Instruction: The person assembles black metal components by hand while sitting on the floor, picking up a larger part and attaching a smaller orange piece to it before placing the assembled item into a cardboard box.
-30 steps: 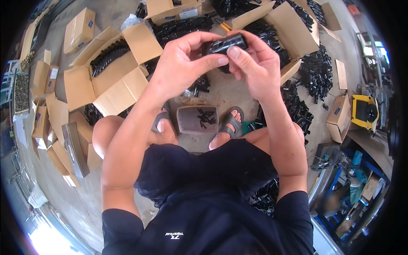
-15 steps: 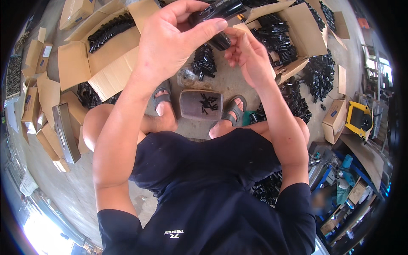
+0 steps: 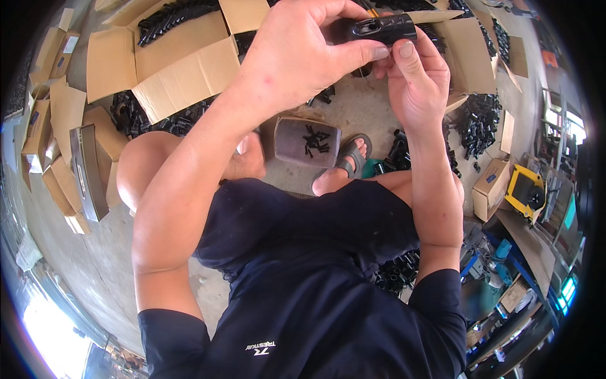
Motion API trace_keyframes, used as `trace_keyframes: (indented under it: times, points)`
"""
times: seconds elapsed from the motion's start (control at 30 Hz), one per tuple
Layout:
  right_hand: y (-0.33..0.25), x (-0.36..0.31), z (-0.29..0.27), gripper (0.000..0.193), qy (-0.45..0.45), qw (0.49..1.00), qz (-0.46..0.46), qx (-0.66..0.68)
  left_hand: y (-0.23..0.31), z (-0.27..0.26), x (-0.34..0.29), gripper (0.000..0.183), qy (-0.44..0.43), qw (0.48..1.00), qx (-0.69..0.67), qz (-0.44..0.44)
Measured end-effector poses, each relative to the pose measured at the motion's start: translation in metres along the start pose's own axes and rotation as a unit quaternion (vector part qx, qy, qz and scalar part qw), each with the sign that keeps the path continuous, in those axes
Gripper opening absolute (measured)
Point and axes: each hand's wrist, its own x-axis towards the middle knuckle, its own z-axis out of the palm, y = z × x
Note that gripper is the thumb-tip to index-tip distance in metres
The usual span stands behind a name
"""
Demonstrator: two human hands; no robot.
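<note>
Flanking the held black fitting (image 3: 399, 27): open cartons (image 3: 184, 79), heaped black parts (image 3: 480, 128).

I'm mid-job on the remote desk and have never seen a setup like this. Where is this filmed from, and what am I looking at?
There is no machine here: a person works with two bare hands. The view looks down from a fisheye camera worn on the head, so straight edges bend near the rim, and picture left is the person's left.

The left hand and right hand together hold a glossy black tubular part with an opening in its side. Below, on the concrete floor, a bin holds small black pieces. An open cardboard box is at left, and a pile of black parts lies at right.
</note>
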Motion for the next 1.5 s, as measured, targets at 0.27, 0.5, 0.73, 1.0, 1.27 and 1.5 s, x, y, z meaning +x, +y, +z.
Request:
trace_keyframes:
  times: [0.27, 0.5, 0.73, 1.0, 1.27, 1.5]
  points:
    - [-0.002, -0.009, -0.004, 0.031, 0.026, 0.999, 0.022, -0.013, 0.004, 0.005, -0.001, 0.028, -0.022, 0.997, -0.044, -0.057]
    - [0.027, -0.025, -0.006, 0.02, 0.071, 0.952, 0.234, -0.184, -0.007, 0.002, 0.002, 0.031, 0.066, 0.997, 0.03, 0.018]
    - [0.233, -0.139, -0.025, 0.024, -0.399, 0.573, 0.167, -0.696, -0.008, 0.008, 0.001, 0.032, 0.108, 0.969, 0.212, 0.064]
    - [0.285, -0.166, -0.056, 0.025, -0.405, 0.561, 0.103, -0.715, -0.013, 0.0, 0.0, 0.036, 0.135, 0.925, 0.309, 0.173]
    - [0.227, -0.132, -0.024, 0.019, -0.394, 0.613, 0.171, -0.663, -0.004, 0.007, 0.007, 0.036, 0.12, 0.894, 0.375, 0.214]
    - [0.137, -0.091, -0.017, 0.017, -0.253, 0.788, 0.182, -0.532, -0.004, 0.012, 0.003, 0.037, 0.119, 0.851, 0.436, 0.266]
